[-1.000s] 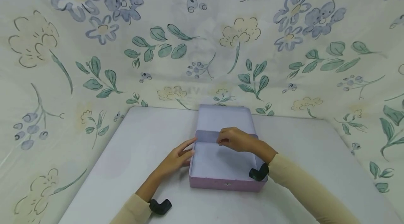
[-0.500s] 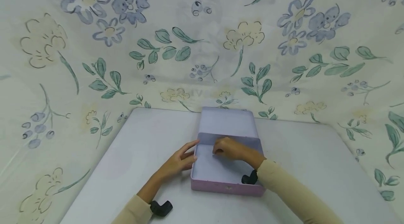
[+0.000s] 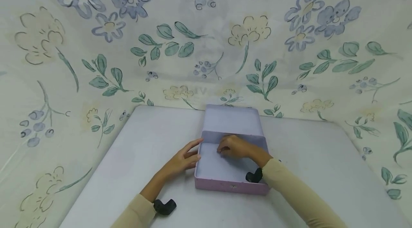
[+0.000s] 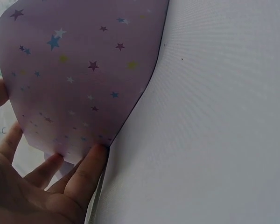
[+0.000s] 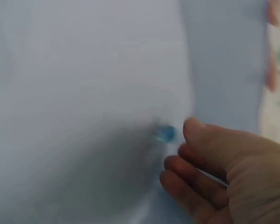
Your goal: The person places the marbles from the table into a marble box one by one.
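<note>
A shallow purple-pink box (image 3: 215,184), its lid folded back, lies on the white table. Along its left wall my left hand (image 3: 181,162) rests with spread fingers; in the left wrist view the fingertips (image 4: 97,153) touch the star-printed outside. My right hand (image 3: 235,146) is low inside the box, fingers loosely bent. Just beyond its thumb tip, in the right wrist view, a small clear-blue round bead or marble (image 5: 165,134) appears on the pale box floor, blurred. A narrow gap shows between it and the fingers. The head view barely shows the bead.
The open lid (image 3: 232,119) leans back towards the floral cloth (image 3: 206,42) behind the table. White tabletop (image 3: 151,131) stretches on both sides of the box. Dark camera mounts (image 3: 165,207) sit at both wrists.
My right hand has come down and slightly left, from above the back part of the box to near its floor. My left hand stays at the left wall.
</note>
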`<action>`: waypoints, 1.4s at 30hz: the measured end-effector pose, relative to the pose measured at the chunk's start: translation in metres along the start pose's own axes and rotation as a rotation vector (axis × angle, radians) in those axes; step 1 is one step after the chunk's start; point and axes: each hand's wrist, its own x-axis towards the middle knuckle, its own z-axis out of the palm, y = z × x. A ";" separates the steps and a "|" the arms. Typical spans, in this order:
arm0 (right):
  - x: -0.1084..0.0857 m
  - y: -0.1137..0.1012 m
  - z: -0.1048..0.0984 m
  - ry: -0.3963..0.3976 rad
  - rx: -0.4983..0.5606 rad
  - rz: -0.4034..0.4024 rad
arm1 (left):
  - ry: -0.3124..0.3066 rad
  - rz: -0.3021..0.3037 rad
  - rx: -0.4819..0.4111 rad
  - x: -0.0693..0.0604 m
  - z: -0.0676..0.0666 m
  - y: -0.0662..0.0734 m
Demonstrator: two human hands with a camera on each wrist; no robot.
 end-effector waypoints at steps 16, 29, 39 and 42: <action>-0.097 0.020 -0.071 0.220 0.181 0.112 | -0.002 -0.010 -0.016 0.006 0.001 -0.001; -0.188 0.070 -0.034 0.358 0.144 0.353 | 0.012 0.000 0.006 0.006 -0.002 -0.003; -0.188 0.073 -0.005 0.329 0.132 0.396 | -0.002 0.004 0.010 0.004 -0.003 -0.005; -0.186 0.075 -0.001 0.353 0.094 0.376 | -0.001 -0.002 0.013 0.006 -0.004 -0.004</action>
